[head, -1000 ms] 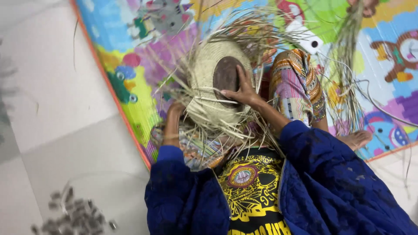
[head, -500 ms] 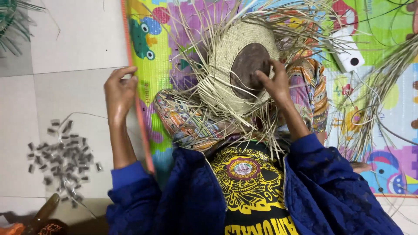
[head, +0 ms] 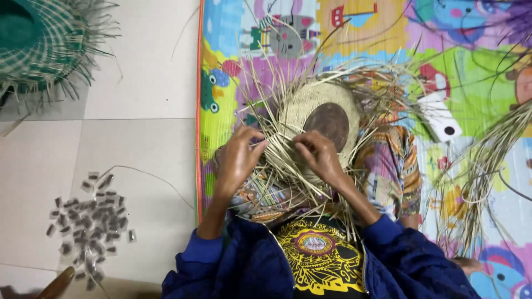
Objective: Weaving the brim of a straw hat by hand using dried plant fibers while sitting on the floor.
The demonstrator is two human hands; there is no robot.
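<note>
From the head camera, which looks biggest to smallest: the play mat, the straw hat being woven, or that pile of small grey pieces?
1. Colourful play mat
2. Straw hat, loose strands included
3. Pile of small grey pieces

The hat sits nearer the camera, so its size is flattered.

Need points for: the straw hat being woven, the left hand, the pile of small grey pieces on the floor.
straw hat (head: 310,105): head view, on the pale woven crown.
left hand (head: 239,158): head view, back of the hand.
pile of small grey pieces (head: 91,218): head view, middle of the pile on the tile.

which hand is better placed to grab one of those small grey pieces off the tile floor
Left, probably. The left hand is on the near edge of the woven straw piece, on the side towards the grey pieces on the tile. The right hand sits farther across the mat.
</note>
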